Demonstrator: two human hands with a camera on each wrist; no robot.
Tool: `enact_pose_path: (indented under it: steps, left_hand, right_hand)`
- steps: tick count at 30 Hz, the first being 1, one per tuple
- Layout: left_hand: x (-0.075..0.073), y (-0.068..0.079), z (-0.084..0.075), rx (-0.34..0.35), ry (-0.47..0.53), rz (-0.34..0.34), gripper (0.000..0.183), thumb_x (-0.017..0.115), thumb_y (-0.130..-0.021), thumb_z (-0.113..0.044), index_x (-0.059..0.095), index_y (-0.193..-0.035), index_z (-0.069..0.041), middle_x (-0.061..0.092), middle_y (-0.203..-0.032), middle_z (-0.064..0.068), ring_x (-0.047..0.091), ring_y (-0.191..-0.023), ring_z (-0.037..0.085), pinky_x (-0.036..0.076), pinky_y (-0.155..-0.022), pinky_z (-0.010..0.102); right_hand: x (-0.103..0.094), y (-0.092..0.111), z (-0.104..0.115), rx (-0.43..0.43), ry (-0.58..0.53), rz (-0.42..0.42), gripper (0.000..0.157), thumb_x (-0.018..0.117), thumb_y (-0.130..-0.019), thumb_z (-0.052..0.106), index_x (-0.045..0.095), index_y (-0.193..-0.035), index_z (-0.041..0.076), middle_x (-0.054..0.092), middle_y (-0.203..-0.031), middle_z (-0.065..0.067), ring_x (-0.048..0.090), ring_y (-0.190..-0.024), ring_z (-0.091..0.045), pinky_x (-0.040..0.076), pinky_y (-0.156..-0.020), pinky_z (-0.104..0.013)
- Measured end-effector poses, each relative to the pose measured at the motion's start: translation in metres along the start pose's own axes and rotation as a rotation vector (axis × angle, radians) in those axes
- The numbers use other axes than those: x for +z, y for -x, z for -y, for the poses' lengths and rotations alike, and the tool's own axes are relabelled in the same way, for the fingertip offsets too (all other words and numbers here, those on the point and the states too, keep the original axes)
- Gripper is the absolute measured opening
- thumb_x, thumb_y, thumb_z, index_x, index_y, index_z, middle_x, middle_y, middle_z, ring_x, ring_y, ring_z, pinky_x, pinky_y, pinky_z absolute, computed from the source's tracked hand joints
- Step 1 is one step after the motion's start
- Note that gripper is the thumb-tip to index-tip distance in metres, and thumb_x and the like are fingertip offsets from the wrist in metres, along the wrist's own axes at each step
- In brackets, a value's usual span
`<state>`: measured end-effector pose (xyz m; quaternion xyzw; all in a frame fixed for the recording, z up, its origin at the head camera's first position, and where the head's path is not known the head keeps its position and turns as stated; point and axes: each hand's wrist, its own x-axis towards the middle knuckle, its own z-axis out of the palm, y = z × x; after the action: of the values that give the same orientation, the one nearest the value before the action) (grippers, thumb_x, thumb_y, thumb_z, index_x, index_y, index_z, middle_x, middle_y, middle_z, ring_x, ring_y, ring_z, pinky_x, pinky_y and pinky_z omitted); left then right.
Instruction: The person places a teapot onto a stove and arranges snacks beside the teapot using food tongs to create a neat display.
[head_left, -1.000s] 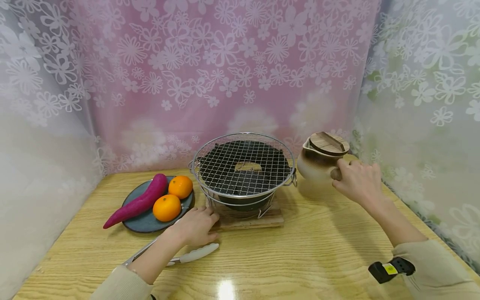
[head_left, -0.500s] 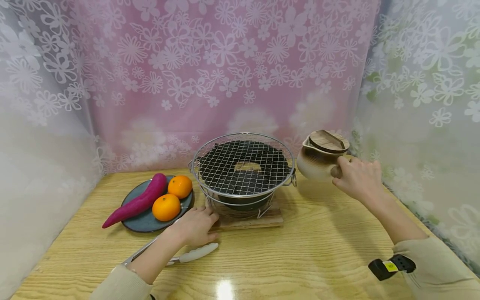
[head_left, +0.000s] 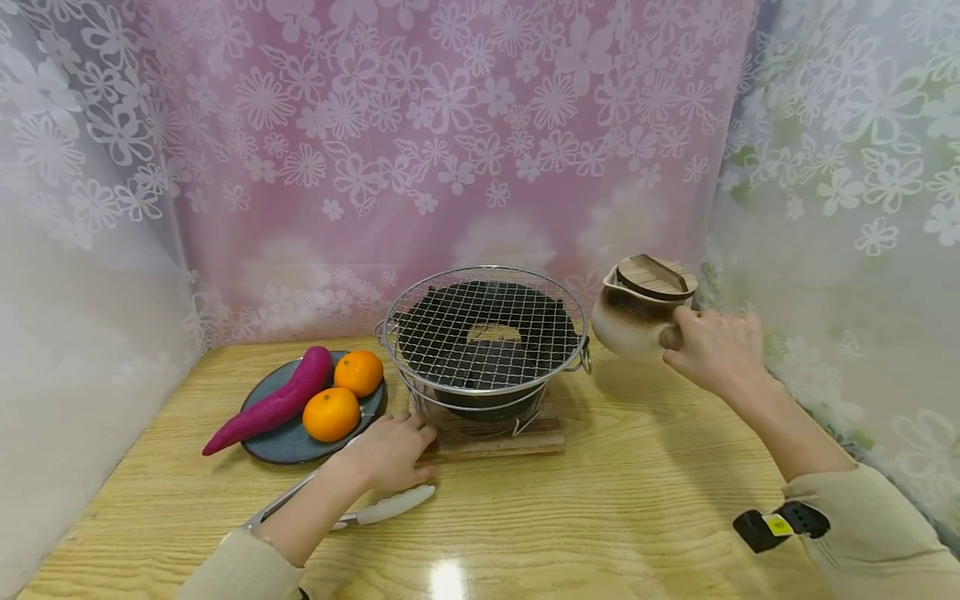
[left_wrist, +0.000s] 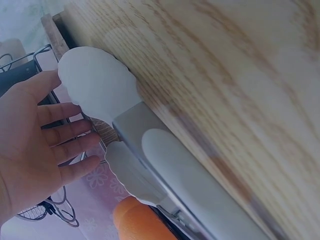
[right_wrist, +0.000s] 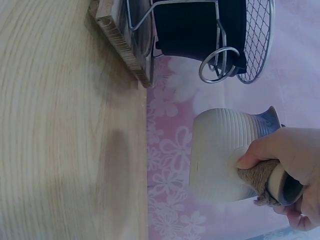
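Note:
On the right, my right hand [head_left: 716, 352] grips the rope-wrapped side handle [right_wrist: 260, 177] of a brown-and-cream ceramic teapot [head_left: 628, 323] with a round wooden lid [head_left: 652, 275]. In the right wrist view the teapot hangs clear of the table, its shadow falling on the wood below. My left hand [head_left: 392, 454] lies low by the front left of the wooden board [head_left: 510, 446], fingers extended and holding nothing. Tongs [left_wrist: 165, 155] with white scalloped tips lie beneath the left forearm, which hides their middle in the head view.
A round wire rack [head_left: 491, 333] sits over a black grill pot [head_left: 480, 404] in a wire stand on the board, left of the teapot. At the left, a dark plate [head_left: 281, 450] carries a purple sweet potato [head_left: 288, 400] and two oranges [head_left: 332, 414].
The right hand has lifted the teapot slightly higher, and its spout has shifted a touch to the left. The left hand stays where it was.

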<state>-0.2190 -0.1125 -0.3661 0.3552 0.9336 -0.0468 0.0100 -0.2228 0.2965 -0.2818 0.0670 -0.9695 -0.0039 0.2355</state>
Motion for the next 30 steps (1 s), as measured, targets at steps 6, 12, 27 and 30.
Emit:
enact_pose_path:
  steps: [6, 12, 27, 30]
  left_hand:
    - [0.0, 0.0, 0.001, -0.001, 0.0, 0.003, 0.048, 0.062, -0.084, -0.044, 0.061, -0.115, -0.006, 0.057, -0.115, 0.012, 0.052, -0.107, 0.03, 0.043, -0.086, 0.044]
    - [0.0, 0.0, 0.0, -0.001, 0.002, 0.004, 0.049, 0.062, -0.084, -0.044, 0.06, -0.116, -0.007, 0.056, -0.116, 0.013, 0.051, -0.109, 0.031, 0.043, -0.086, 0.044]
    - [0.001, 0.0, 0.001, -0.006, 0.014, 0.012, 0.049, 0.062, -0.085, -0.044, 0.06, -0.118, -0.007, 0.056, -0.118, 0.013, 0.05, -0.111, 0.031, 0.042, -0.087, 0.044]
    - [0.001, -0.001, 0.001, -0.005, 0.012, 0.009, 0.049, 0.062, -0.085, -0.043, 0.06, -0.117, -0.007, 0.055, -0.119, 0.013, 0.05, -0.112, 0.032, 0.042, -0.087, 0.045]
  right_hand:
    - [-0.003, -0.004, 0.003, -0.015, 0.002, 0.0, 0.022, 0.063, -0.073, 0.022, 0.043, -0.072, 0.012, 0.045, -0.056, -0.004, 0.044, -0.05, -0.031, 0.029, -0.054, -0.049]
    - [-0.006, -0.008, 0.007, -0.007, -0.001, 0.014, 0.023, 0.064, -0.075, 0.023, 0.045, -0.074, 0.011, 0.045, -0.055, -0.004, 0.043, -0.049, -0.03, 0.028, -0.055, -0.047]
    - [-0.013, -0.019, 0.013, 0.0, 0.002, 0.052, 0.021, 0.061, -0.078, 0.024, 0.046, -0.077, 0.01, 0.045, -0.057, -0.005, 0.042, -0.049, -0.028, 0.027, -0.051, -0.042]
    - [-0.014, -0.021, 0.014, 0.002, 0.003, 0.035, 0.021, 0.061, -0.076, 0.024, 0.046, -0.075, 0.01, 0.044, -0.057, -0.005, 0.041, -0.048, -0.028, 0.027, -0.049, -0.041]
